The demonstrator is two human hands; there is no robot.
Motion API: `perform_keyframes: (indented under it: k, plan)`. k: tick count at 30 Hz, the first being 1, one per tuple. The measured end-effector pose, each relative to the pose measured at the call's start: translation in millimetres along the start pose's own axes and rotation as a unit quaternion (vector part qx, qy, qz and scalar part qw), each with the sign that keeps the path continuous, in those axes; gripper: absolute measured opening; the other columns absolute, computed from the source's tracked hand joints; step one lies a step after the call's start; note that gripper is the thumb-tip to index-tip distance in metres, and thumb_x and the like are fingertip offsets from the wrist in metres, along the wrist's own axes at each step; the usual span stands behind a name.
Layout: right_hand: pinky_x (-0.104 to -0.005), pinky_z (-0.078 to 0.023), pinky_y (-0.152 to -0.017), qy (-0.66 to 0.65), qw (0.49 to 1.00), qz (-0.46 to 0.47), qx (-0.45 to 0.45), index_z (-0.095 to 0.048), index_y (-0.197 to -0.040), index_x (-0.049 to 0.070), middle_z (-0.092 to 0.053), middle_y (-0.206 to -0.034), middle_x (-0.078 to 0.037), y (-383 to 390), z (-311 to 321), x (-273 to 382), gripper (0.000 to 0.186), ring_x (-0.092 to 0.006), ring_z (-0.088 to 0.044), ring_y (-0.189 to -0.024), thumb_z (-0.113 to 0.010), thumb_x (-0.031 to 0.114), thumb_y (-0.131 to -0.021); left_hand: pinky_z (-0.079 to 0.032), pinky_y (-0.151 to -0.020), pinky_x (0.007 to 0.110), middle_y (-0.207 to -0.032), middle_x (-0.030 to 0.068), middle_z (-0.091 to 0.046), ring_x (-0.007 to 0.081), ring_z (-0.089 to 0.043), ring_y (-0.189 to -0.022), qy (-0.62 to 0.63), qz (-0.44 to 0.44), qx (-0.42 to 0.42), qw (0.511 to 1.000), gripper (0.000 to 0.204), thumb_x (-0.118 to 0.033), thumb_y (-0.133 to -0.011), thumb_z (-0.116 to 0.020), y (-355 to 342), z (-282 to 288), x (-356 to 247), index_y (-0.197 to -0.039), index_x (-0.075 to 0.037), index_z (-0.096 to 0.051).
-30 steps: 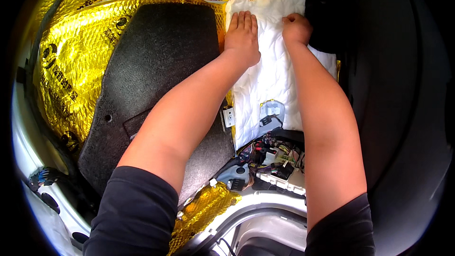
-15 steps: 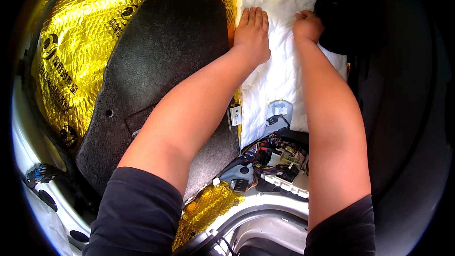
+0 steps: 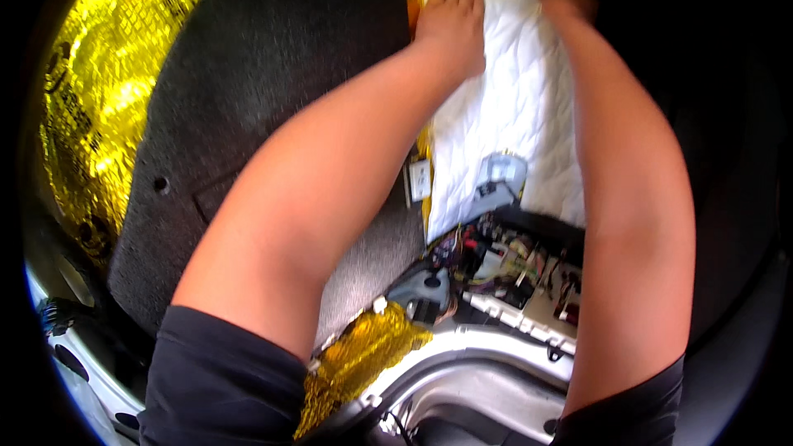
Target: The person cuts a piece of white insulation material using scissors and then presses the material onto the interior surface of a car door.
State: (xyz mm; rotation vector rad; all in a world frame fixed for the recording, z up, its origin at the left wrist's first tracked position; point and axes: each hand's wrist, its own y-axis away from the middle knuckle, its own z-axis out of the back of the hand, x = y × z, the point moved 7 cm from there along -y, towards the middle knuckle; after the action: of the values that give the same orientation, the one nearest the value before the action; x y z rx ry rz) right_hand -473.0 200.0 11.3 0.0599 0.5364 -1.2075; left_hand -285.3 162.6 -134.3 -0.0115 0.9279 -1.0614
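A white quilted pad [image 3: 504, 99] lies at the upper middle, with a cut-out around a grey-blue fitting [image 3: 500, 173]. My left hand [image 3: 450, 25] lies on its upper left part, fingers outstretched and close together. My right hand [image 3: 568, 2], blurred by motion, is curled at the pad's upper right edge, gripping it; its fingertips are partly hidden. Left of the pad is a large black textured panel [image 3: 281, 41], partly covered by my left forearm. A small metal bracket [image 3: 420, 182] sits beside the pad's left edge.
Gold foil [image 3: 116, 91] lines the left side, and another piece [image 3: 355, 372] lies low in the middle. Wiring and connectors [image 3: 516, 272] sit below the pad. A silver metal sill [image 3: 462, 384] curves along the bottom; dark trim [image 3: 735, 198] fills the right.
The whole view has shifted, so the pad and panel sit higher in the picture and the image is blurrier. Both hands remain at the same places on the pad.
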Motion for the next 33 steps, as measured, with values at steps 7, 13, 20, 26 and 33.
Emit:
perform_keyframes:
  k: [7,13,20,26,33]
  plan:
    - [-0.037,-0.054,-0.064,0.036,0.993,0.04,0.11,-0.075,-0.072,0.01,-0.071,-0.068,-0.002,-19,-11,14,0.024,-0.0184,-0.066,-0.061,-0.078,0.028,-0.087,-0.02,-0.129,0.046,-0.156,0.0244,-0.049,0.0353,-0.042,-0.149,-0.021,0.006,0.008,1.0,0.083,-0.026,-0.081,-0.066,14,-5,4,-0.152,0.01,-0.042]
    - [-0.0339,-0.059,-0.092,-0.035,0.998,0.046,0.006,-0.083,-0.108,0.018,-0.081,-0.109,-0.005,-7,-20,-7,0.029,-0.0192,-0.077,-0.099,-0.086,0.031,-0.082,-0.012,-0.131,0.045,-0.166,0.0246,-0.036,0.034,-0.03,-0.158,0.001,0.004,0.083,0.997,0.087,-0.03,-0.086,-0.063,4,-1,4,-0.158,0.008,-0.033]
    - [-0.0395,-0.055,-0.104,-0.198,0.97,0.048,-0.133,-0.064,-0.14,0.009,-0.069,-0.133,-0.018,42,-1,-19,0.056,-0.0325,-0.069,-0.12,-0.081,0.016,-0.087,-0.005,-0.131,0.047,-0.173,0.023,-0.022,0.0358,-0.018,-0.161,-0.029,0.019,0.146,0.989,0.08,-0.029,-0.097,-0.045,5,-4,-2,-0.164,0.007,-0.019]
    - [-0.0377,-0.055,-0.103,-0.17,0.984,-0.044,-0.04,-0.065,-0.135,0.009,-0.065,-0.141,-0.017,29,0,-6,0.052,-0.0336,-0.066,-0.125,-0.079,0.023,-0.087,-0.006,-0.131,0.047,-0.172,0.023,-0.024,0.0345,-0.019,-0.161,-0.036,0.035,0.15,0.987,0.087,-0.034,-0.094,-0.054,1,-5,-4,-0.163,0.007,-0.021]
    - [-0.0501,-0.04,-0.112,-0.089,0.991,0.011,-0.102,-0.066,-0.128,0.008,-0.071,-0.124,-0.017,84,36,9,0.043,-0.035,-0.068,-0.116,-0.07,0.021,-0.088,-0.014,-0.13,0.049,-0.161,0.024,-0.04,0.036,-0.03,-0.156,0.089,0.066,0.048,0.993,0.084,-0.029,-0.087,-0.066,-2,5,1,-0.156,0.008,-0.034]
